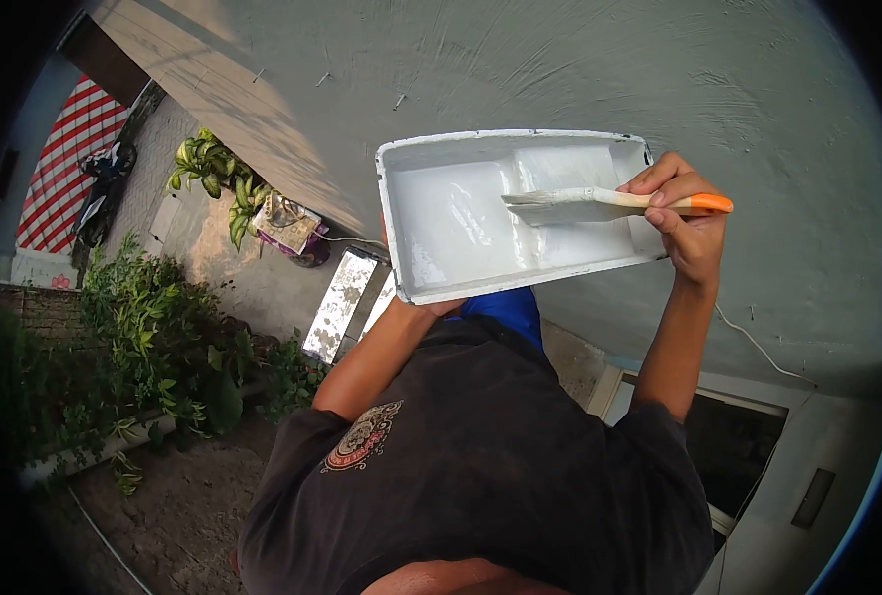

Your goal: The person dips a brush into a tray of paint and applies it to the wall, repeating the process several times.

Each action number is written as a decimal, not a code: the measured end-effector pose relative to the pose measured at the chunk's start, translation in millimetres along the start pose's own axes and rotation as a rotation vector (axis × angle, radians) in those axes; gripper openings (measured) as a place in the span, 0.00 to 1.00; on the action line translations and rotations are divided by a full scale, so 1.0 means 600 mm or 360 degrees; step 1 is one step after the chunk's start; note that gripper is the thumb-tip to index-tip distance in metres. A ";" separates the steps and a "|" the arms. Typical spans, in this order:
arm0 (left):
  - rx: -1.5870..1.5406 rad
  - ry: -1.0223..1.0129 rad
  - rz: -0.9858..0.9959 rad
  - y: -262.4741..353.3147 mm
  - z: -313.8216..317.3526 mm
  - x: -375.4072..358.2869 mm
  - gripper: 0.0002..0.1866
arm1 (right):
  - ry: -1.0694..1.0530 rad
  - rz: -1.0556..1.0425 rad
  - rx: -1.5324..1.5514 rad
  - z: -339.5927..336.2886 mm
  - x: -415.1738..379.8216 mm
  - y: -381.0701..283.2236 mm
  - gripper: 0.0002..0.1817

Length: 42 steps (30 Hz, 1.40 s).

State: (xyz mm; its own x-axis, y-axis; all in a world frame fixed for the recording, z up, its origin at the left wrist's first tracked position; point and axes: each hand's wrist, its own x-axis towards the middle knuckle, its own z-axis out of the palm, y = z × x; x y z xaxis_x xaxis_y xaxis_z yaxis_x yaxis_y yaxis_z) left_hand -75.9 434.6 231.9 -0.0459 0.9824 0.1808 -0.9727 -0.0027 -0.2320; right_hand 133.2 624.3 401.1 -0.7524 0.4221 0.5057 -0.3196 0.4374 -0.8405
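A white paint tray (451, 223) is held up in front of my chest, with wet white paint pooled on its floor and a raised ridge across it. My left hand (439, 306) supports it from below; the tray covers most of the fingers. In my right hand (691, 220) is a paintbrush (591, 197) with an orange-tipped handle, pinched between thumb and fingers. Its paint-coated bristles point left over the ridge; whether they touch the tray cannot be made out.
A grey plastered wall (609, 69) with several nails stands close ahead. Below left is a paint-spattered metal step or bench (342, 297). Potted plants (208, 164) and leafy bushes (143, 337) grow on the left. A thin cable (758, 347) hangs along the wall at right, near a window (733, 446).
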 end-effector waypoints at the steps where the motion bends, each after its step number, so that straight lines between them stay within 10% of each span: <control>1: 0.0033 -0.0004 -0.0002 -0.001 0.001 -0.001 0.43 | 0.0094 -0.0060 -0.0004 0.003 0.006 0.002 0.07; 13: 0.0411 -0.0100 0.0090 0.006 0.004 -0.002 0.29 | 0.0118 0.0047 -0.0061 0.009 0.007 0.023 0.05; 15: -0.0097 -0.0131 0.0010 0.016 -0.017 0.001 0.53 | 0.0123 0.0068 -0.0041 0.014 -0.003 0.021 0.05; 29: -0.0107 -0.0133 -0.0023 0.035 -0.025 0.003 0.57 | 0.0629 0.0482 0.0259 0.058 -0.016 -0.005 0.08; 42: 0.0266 -0.0114 0.0019 0.022 0.015 -0.005 0.39 | 0.0027 0.0518 0.0197 -0.015 0.026 0.036 0.11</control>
State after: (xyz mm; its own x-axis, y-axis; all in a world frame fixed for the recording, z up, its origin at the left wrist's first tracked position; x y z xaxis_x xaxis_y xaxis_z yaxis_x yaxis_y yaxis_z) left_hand -90.5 430.0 236.9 -0.0681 0.9664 0.2477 -0.9960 -0.0513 -0.0735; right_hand 119.6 647.6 392.3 -0.8171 0.5370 0.2096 -0.1329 0.1784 -0.9749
